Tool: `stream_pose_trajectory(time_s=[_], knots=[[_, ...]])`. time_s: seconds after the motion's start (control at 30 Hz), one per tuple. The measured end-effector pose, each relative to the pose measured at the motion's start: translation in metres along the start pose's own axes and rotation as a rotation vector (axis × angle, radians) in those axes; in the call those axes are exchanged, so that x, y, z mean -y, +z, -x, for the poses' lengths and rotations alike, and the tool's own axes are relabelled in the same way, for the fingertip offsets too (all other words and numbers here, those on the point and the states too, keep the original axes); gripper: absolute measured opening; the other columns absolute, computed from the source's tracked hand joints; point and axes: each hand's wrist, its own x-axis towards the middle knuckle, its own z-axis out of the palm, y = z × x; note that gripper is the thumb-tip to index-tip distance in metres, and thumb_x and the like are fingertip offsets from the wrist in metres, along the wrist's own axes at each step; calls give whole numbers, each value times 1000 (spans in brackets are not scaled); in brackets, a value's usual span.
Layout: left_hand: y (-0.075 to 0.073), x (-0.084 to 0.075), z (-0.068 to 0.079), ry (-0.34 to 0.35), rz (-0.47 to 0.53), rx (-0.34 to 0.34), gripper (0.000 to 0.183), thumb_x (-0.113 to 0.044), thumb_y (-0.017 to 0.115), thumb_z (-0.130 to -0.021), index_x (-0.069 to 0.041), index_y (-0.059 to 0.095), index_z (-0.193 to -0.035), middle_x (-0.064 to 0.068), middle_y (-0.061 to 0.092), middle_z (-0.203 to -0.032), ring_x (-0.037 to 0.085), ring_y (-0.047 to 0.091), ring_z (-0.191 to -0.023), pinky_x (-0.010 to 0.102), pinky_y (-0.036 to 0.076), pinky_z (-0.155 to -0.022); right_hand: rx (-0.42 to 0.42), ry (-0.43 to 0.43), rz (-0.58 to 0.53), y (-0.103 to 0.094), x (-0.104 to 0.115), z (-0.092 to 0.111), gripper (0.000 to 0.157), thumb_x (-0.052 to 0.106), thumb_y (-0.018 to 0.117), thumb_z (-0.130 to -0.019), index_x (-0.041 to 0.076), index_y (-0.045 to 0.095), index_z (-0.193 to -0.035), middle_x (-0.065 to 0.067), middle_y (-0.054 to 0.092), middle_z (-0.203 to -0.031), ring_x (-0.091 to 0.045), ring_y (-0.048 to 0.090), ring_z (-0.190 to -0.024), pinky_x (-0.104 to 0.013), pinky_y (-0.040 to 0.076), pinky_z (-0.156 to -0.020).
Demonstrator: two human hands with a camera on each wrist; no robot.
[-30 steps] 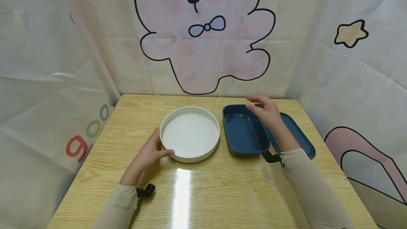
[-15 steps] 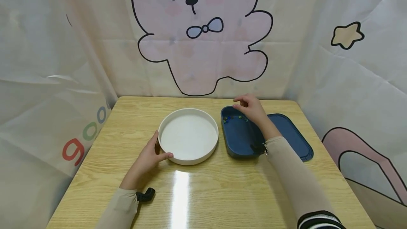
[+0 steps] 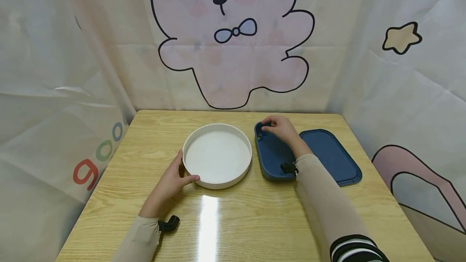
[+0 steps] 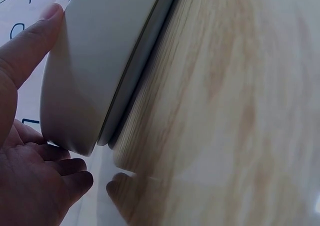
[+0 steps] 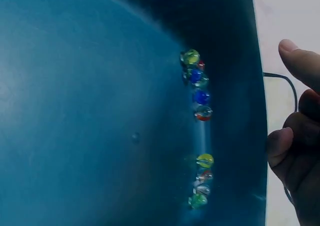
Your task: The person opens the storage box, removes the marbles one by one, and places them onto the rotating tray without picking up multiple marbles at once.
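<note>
A white round shallow tray (image 3: 217, 155) lies on the table. My left hand (image 3: 171, 180) rests against its near left side, thumb along the rim; in the left wrist view the thumb (image 4: 32, 48) touches the tray wall (image 4: 95, 60) and the other fingers lie loosely bent at its edge. To the right is a dark blue rectangular box (image 3: 275, 161). My right hand (image 3: 282, 129) hovers over its far end, fingers loosely bent, holding nothing visible. Several glass marbles (image 5: 201, 96) line the inner far wall in two groups; the hand partly hides them in the head view.
A dark blue lid (image 3: 333, 155) lies flat on the table to the right of the box, partly behind the right forearm. Cloth backdrops with a printed bear (image 3: 233, 64) surround the wooden table (image 3: 251, 221) at the back and both sides.
My right hand has moved left and lowered over the box's far end, covering the right-hand marbles. The left hand stays at the tray.
</note>
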Motion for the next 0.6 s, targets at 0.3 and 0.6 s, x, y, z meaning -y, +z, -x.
stream_pose_trajectory(time_s=[0.3,0.6], knots=[[2,1,1,-5,13,6,129,-47,87,-78,-18,-3,-166,14,9,-172,36,11,-157,62,17,-124,87,63,21,11,-17,-5,26,32,78,-93,18,77,-116,-1,45,-65,-19,40,-56,-32,37,-53],[1,1,1,-23,-4,0,130,-49,86,-78,-16,-5,-166,13,5,-172,35,7,-158,60,15,-125,180,105,95,17,-24,-11,20,25,79,-92,16,77,-110,-4,57,-78,-21,49,-70,-34,44,-65]])
